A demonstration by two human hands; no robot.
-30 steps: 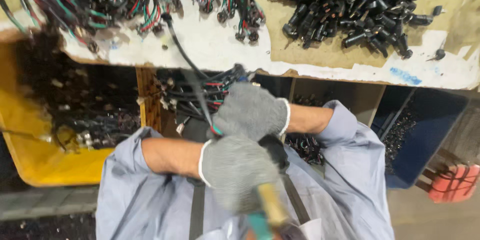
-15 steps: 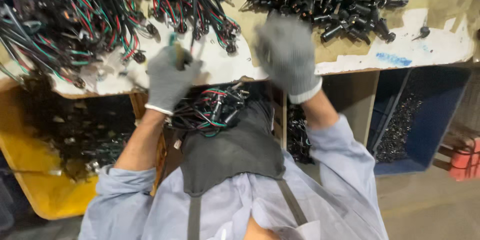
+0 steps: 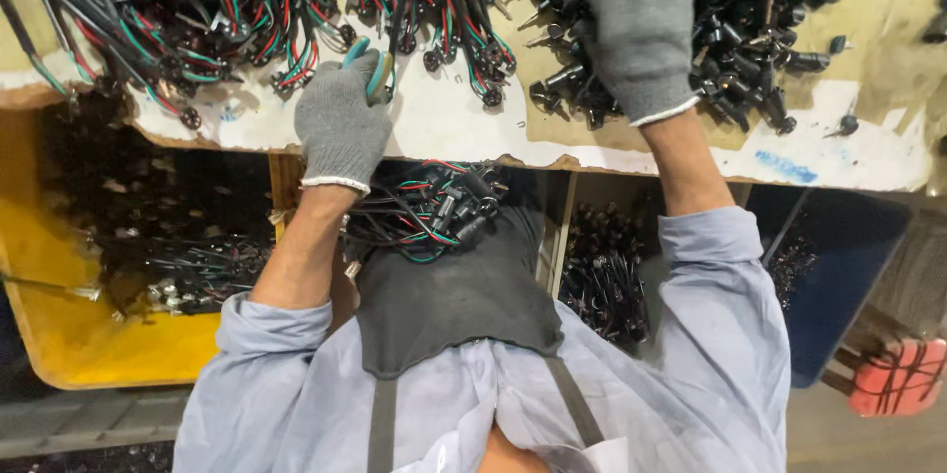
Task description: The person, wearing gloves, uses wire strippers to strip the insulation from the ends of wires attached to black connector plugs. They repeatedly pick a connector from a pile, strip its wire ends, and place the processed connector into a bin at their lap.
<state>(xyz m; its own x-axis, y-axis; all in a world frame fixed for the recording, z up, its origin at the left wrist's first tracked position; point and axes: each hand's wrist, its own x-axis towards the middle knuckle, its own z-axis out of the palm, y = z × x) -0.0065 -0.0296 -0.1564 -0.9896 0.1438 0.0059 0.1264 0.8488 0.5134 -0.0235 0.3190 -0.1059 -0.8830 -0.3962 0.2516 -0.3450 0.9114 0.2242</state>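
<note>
My left hand point(image 3: 340, 123), in a grey knit glove, is closed around a teal-handled tool point(image 3: 376, 73) at the near edge of the white worktop point(image 3: 444, 128). Just beyond it lie bundles of red, green and black wired connectors point(image 3: 227, 9). My right hand point(image 3: 641, 34), also gloved, rests with fingers spread on a pile of loose black connectors point(image 3: 750, 0) at the far right of the worktop. Whether it pinches a piece underneath is hidden.
A bundle of wired connectors point(image 3: 434, 212) lies on my dark apron below the worktop edge. A yellow bin point(image 3: 59, 335) of parts stands at the left. A box of black parts point(image 3: 602, 276) and a blue bin point(image 3: 838, 266) sit on the right, beside a red object point(image 3: 898, 379).
Both hands have risen from my lap to the worktop. The left hand brought the tool to the near edge and the right hand reached out onto the black connector pile.
</note>
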